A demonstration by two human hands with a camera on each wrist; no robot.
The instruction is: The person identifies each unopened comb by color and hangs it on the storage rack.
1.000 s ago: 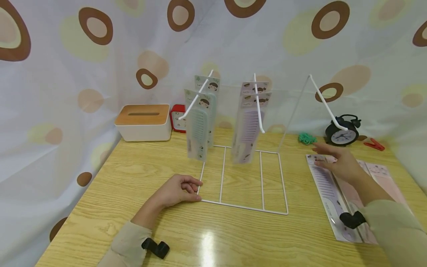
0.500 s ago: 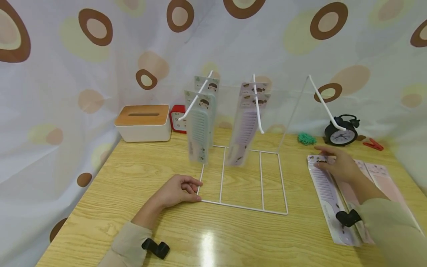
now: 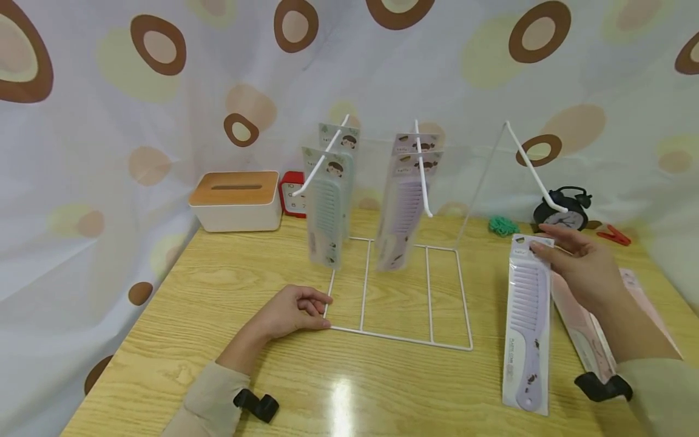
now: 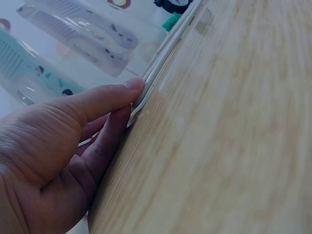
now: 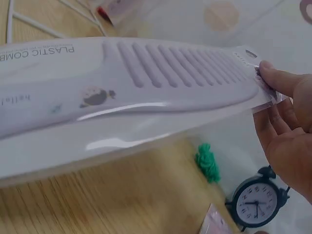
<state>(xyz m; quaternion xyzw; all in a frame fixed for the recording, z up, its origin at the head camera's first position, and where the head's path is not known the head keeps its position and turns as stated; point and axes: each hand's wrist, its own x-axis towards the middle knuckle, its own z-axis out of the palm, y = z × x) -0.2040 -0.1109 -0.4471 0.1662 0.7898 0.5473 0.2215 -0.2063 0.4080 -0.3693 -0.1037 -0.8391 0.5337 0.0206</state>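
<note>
left hand (image 3: 292, 311): fingers curled, gripping; right hand (image 3: 581, 264): raised, pinching

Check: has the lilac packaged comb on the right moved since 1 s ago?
Yes. The lilac packaged comb lay flat on the table; now the right hand pinches its top, lifting it upright, toward the black alarm clock.

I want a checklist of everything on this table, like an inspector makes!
Surface: wooden table, glossy.
Job's things: packaged purple comb lifted by its top; white wire rack with two green combs and two purple combs hanging; right hook bare; pink combs lying flat.
Clutter: tissue box, red clock, black alarm clock, green tangle, red clip.
Hands: left hand grips rack base; right hand pinches comb.
Cables: nothing seen.
Surroundings: spotted curtain.
</note>
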